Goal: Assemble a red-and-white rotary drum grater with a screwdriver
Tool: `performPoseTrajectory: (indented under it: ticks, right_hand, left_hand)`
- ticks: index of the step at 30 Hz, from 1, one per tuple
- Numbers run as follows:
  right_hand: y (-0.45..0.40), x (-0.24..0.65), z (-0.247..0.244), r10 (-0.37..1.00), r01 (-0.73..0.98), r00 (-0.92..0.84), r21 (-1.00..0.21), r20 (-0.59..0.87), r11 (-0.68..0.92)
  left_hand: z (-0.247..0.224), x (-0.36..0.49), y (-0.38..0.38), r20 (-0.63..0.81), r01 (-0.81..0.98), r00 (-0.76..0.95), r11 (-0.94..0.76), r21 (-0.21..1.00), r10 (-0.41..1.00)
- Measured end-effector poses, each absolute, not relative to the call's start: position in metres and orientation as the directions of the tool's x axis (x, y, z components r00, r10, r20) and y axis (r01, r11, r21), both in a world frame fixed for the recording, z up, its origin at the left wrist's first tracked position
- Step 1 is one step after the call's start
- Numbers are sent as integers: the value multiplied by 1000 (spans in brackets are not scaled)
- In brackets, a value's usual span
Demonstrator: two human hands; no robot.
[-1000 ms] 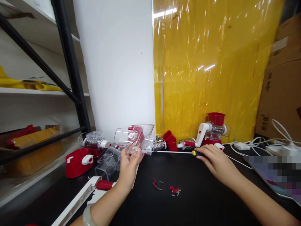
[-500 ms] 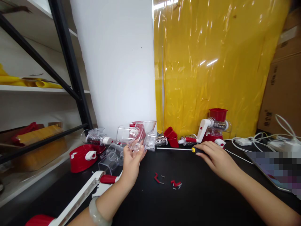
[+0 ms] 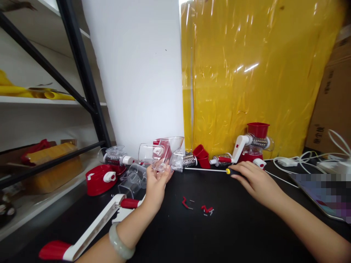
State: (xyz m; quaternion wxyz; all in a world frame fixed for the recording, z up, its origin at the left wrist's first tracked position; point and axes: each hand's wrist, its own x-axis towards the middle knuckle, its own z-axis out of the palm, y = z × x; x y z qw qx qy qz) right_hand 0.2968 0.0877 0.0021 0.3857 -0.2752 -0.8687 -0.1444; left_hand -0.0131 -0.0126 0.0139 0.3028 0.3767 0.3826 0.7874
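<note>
A clear plastic grater housing [image 3: 175, 149] is held up above the black table by my left hand [image 3: 157, 180], fingers closed round its lower part. My right hand [image 3: 251, 177] grips the dark handle of a screwdriver [image 3: 205, 169], which has a yellow collar. Its long shaft lies level and points left, its tip meeting the right side of the housing; the exact contact is hard to make out. On the table below lie small red plastic pieces [image 3: 207, 209] with several tiny screws or pins beside them.
At left are a red grater base [image 3: 100, 179], another clear housing [image 3: 133, 180] and a white crank arm [image 3: 94, 226]. Behind stand a drum grater [image 3: 257, 140], a red hopper [image 3: 202, 156] and metal drums. White cables [image 3: 298, 160] and a tablet [image 3: 323, 197] lie right.
The view has shifted slightly, so the scene sits a little further right. Both hands keep their grips, with the screwdriver still at the housing.
</note>
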Motion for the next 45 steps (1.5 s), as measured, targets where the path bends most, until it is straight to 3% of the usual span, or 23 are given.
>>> performPoseTrajectory:
  ticks: [17,35,45]
  right_hand:
    - [84,306,8,450,533,-594,-92,666,841]
    - [86,305,4,473,539,-598,-112,646,835]
    - [89,312,8,465,568,-541,-104,701,816]
  left_hand:
    - [11,-17,-12,430,-76,-519,-541,838,739]
    - [10,-18,-12,412,-91,-529,-532,842,742]
    - [18,-27,-8,385,-212,-570,-583,784,726]
